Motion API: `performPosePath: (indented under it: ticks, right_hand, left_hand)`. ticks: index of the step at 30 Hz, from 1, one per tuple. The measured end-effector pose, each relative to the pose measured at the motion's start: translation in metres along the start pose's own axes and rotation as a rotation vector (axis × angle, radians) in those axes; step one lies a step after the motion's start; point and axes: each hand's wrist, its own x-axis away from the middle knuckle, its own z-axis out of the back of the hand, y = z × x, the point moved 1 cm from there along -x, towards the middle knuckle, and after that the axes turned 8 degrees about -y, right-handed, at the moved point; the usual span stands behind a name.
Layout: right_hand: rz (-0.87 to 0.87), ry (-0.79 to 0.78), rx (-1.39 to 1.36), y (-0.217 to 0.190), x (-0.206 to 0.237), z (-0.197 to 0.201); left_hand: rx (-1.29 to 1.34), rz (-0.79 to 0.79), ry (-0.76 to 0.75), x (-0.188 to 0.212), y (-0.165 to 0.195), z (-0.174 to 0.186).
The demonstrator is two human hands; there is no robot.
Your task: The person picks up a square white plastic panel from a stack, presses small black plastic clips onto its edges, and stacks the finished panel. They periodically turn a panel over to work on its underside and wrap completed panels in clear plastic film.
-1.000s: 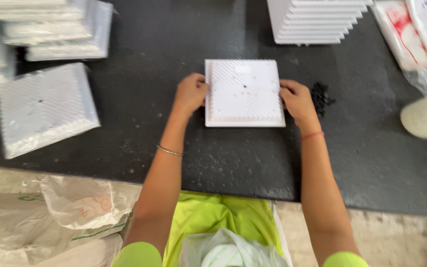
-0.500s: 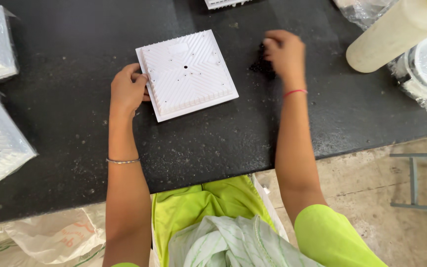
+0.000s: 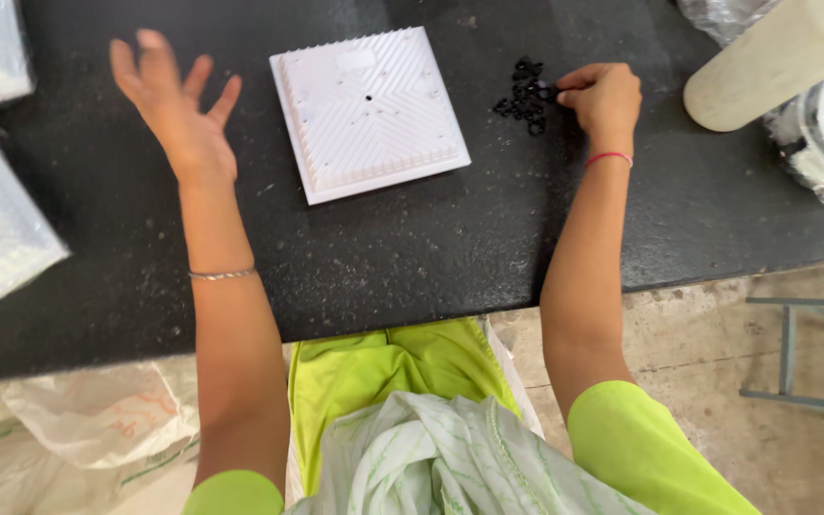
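The left hand (image 3: 175,107) was held open above the dark worktop (image 3: 412,248); the white ribbed square panel (image 3: 369,112) lay flat, its centre hole unfilled; a small black ring (image 3: 545,89) was pinched from the pile of black rings (image 3: 522,99) by the right hand (image 3: 603,98).

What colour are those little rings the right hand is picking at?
Black: the small rings show best in the head view.

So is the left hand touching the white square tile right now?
Apart. The head view shows the left hand raised, fingers spread, with bare black table between it and the white square tile.
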Motion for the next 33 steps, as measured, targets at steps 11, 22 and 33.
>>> performPosePath:
  ticks: [11,22,33]
  right_hand:
    - [0.197,-0.177,0.053,0.059,-0.036,-0.020]
    - [0.072,-0.266,0.181,0.083,-0.052,-0.039]
    - [-0.081,-0.140,0.045,0.034,-0.020,-0.012]
  left_hand:
    - [0.576,-0.176,-0.990,0.010,0.038,0.051]
    - [-0.259,-0.027,-0.347,-0.005,0.028,0.012]
    - [-0.556,-0.127,-0.057,-0.004,-0.002,-0.015]
